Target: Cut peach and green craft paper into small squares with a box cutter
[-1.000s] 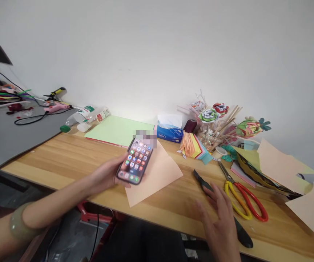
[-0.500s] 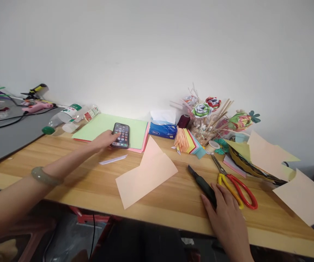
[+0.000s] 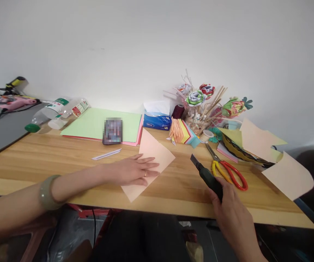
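Note:
My left hand lies flat with fingers spread on a pale peach sheet of paper, near the middle of the wooden table. My right hand is wrapped round the dark green handle of a utility knife. Its blade points away and to the left, and the knife appears lifted a little off the wood. Just right of the knife lie scissors with one yellow and one red handle loop. A phone, its screen blurred out, rests on the green paper stack.
A folded white paper strip lies left of my left hand. Behind are plastic bottles, a blue tissue pack, folded coloured papers and paper flowers. Peach offcuts overhang at right. A pink glue gun lies far left.
My left hand has left the phone and come down onto the peach paper. My right hand, earlier resting over the knife, has gripped and raised it. The view has shifted slightly.

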{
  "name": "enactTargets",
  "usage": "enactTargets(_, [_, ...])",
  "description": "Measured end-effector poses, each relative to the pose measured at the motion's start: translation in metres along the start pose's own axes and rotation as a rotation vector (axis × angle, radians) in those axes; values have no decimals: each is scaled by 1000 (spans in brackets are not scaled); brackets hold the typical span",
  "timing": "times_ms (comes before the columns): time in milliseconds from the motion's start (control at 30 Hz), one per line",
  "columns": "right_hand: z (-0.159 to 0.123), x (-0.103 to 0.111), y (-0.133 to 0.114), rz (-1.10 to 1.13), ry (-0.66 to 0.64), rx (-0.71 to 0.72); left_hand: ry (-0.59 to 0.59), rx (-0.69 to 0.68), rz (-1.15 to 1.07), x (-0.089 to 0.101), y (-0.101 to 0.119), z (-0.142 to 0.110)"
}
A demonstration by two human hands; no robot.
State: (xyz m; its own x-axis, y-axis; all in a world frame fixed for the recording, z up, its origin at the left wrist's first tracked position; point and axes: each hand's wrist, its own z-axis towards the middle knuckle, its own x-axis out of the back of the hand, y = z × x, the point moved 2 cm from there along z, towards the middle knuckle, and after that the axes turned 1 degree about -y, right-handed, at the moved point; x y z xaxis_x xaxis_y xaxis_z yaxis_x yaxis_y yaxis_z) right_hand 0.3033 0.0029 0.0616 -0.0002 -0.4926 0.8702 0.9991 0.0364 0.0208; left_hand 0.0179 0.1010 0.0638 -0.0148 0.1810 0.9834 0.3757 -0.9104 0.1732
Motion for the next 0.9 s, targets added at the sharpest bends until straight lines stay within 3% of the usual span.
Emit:
enactTargets(133, [-22,27,-5,125,-96,13,95,175,94,-24,14,34])
enactTargets(233, [-43,39,-11,197,-199,98,117,136,111,-30,26,57])
enactTargets(333, [-68,42,-17,244,-338,195,63,152,48,-31,31,70])
enactTargets(433, [-89,41,-23,221,-403,277,14,232,-16,-27,36,74])
enactTargets(667, [-103,43,-29,175,-377,324,-95,349,-102,-19,55,81])
enactTargets(900, [-110,40,-29,103,-442,291,30,254,89,-12,56,78])
